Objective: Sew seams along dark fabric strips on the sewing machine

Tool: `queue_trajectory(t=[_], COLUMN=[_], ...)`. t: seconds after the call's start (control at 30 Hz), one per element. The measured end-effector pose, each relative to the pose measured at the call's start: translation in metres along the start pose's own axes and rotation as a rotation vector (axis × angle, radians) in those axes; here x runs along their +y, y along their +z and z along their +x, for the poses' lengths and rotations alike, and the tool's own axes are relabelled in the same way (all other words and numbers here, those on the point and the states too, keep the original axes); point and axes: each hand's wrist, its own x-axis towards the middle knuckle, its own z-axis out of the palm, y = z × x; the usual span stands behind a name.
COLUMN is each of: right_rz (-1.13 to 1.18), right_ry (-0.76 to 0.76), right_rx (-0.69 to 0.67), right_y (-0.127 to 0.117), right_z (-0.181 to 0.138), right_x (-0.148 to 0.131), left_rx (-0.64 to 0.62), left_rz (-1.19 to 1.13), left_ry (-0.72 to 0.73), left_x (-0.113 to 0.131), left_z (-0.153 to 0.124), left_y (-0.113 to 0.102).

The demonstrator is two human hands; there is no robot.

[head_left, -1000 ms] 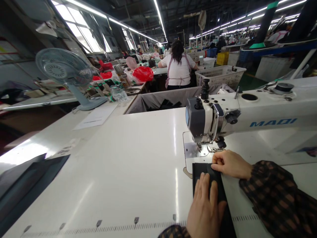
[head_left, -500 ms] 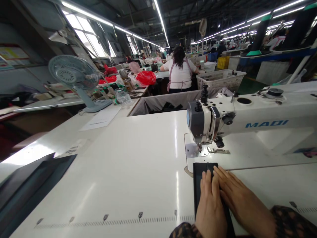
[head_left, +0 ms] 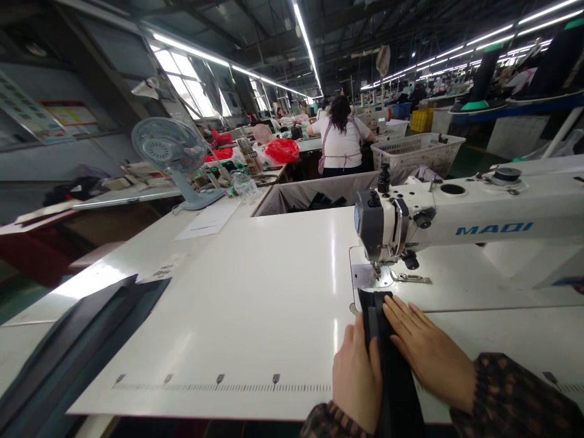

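Note:
A long black fabric strip (head_left: pixel 387 359) lies on the white sewing table (head_left: pixel 255 292), its far end just short of the needle of the white sewing machine (head_left: pixel 456 222). My left hand (head_left: pixel 358 377) rests at the strip's left edge, fingers curled against its side. My right hand (head_left: pixel 426 350) lies flat on the strip's right side, fingers stretched toward the needle plate (head_left: pixel 369 277).
Dark fabric pieces (head_left: pixel 77 347) lie at the table's left edge. A desk fan (head_left: pixel 171 155) and a paper sheet (head_left: pixel 210 219) are at the far left. A cloth bin (head_left: pixel 314 194) sits behind the table, a white basket (head_left: pixel 417 152) beyond. A person (head_left: pixel 340 137) sits ahead.
The strip has slid forward toward the needle. My right hand went from pinching the strip's end to lying flat on it. My left hand shifted from on top to the strip's left edge.

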Motion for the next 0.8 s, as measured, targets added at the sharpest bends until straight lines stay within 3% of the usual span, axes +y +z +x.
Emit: queue_trajectory(t=[0.13, 0.37, 0.63, 0.8], right_rz=[0.048, 0.052, 0.092, 0.120], right_ry=[0.011, 0.032, 0.005, 0.015], right_rx=[0.024, 0.017, 0.039, 0.016], right_y=[0.002, -0.001, 0.000, -0.002], right_z=[0.001, 0.003, 0.004, 0.004], right_x=[0.000, 0.000, 0.004, 0.005], left_rx=[-0.123, -0.102, -0.210, -0.226], left_rz=[0.277, 0.015, 0.253, 0.200], left_ry=[-0.018, 0.127, 0.149, 0.190], left_x=[0.025, 0.015, 0.026, 0.020], left_z=[0.008, 0.026, 0.032, 0.037], left_y=[0.010, 0.003, -0.004, -0.003])
